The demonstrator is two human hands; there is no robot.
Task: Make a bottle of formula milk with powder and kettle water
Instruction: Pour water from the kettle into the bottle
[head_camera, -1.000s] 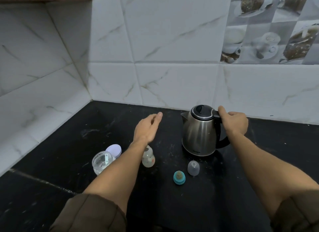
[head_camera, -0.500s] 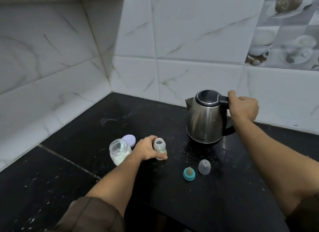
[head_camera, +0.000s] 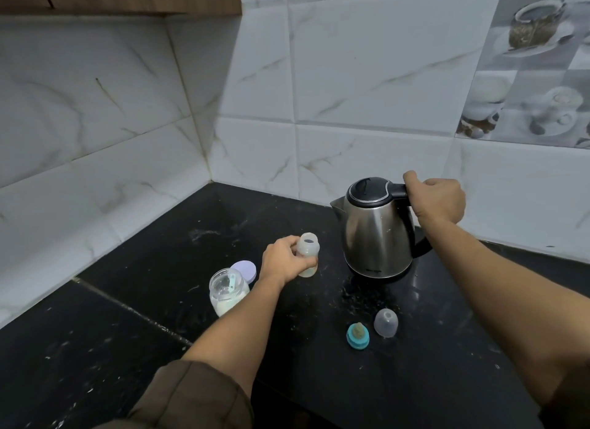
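A small clear baby bottle [head_camera: 308, 246] with no top stands on the black counter [head_camera: 159, 269], and my left hand [head_camera: 285, 259] grips its lower body. To its right is a steel kettle [head_camera: 376, 234] with a black lid. My right hand [head_camera: 435, 202] grips the kettle's black handle; the spout points left toward the bottle. A glass jar of white powder [head_camera: 227, 293] with a teal scoop in it stands open at the left, its lilac lid [head_camera: 244, 269] lying behind it.
A teal ring with the teat [head_camera: 358, 335] and a clear dome cap [head_camera: 386, 322] lie on the counter in front of the kettle. Tiled walls meet in a corner behind. White specks are scattered across the counter.
My left hand came down from the air and took hold of the bottle. My right hand has stayed on the kettle handle; whether the kettle has left the counter cannot be told. The view shifted.
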